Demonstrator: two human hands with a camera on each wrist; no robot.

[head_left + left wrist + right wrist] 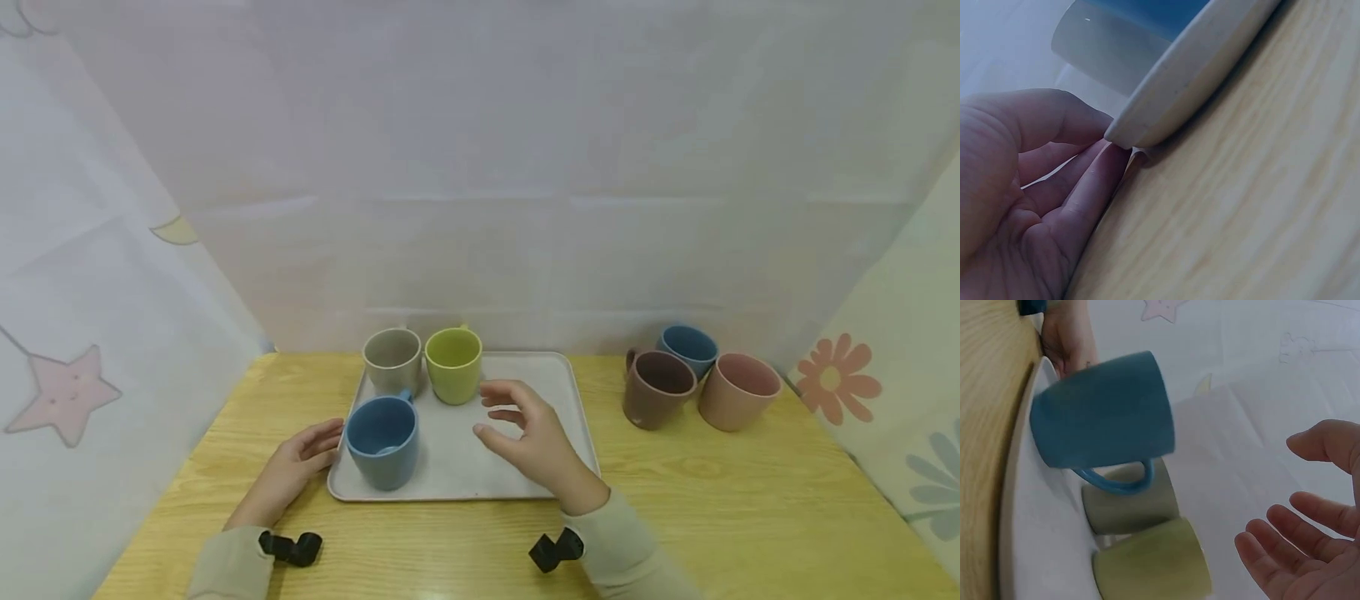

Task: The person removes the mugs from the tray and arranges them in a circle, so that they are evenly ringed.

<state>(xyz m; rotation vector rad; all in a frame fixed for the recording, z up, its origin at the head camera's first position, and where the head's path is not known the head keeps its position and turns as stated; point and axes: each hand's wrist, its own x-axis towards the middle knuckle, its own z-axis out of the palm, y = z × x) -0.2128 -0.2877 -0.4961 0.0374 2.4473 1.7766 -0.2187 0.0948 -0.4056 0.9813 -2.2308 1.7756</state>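
My left hand (291, 468) rests on the table at the tray's left side, its fingertips touching the rim of the white tray (480, 467). In the left wrist view, the thumb and fingers (1094, 172) meet the tray's edge. A blue mug (384, 446) stands on the tray's near left part, its handle pointing away. Behind it are a grey mug (393, 367) and a yellow-green mug (453, 371), side by side. My right hand (536, 433) hovers over the tray, right of the yellow-green mug, holding nothing, with thumb and fingers spread apart.
On the table's right side, a brown mug (652, 396), a second blue mug (690, 346) and a pink mug (738, 396) stand close together. A pale cloth (480, 208) hangs behind the table. Patterned cloths flank it on the left and right.
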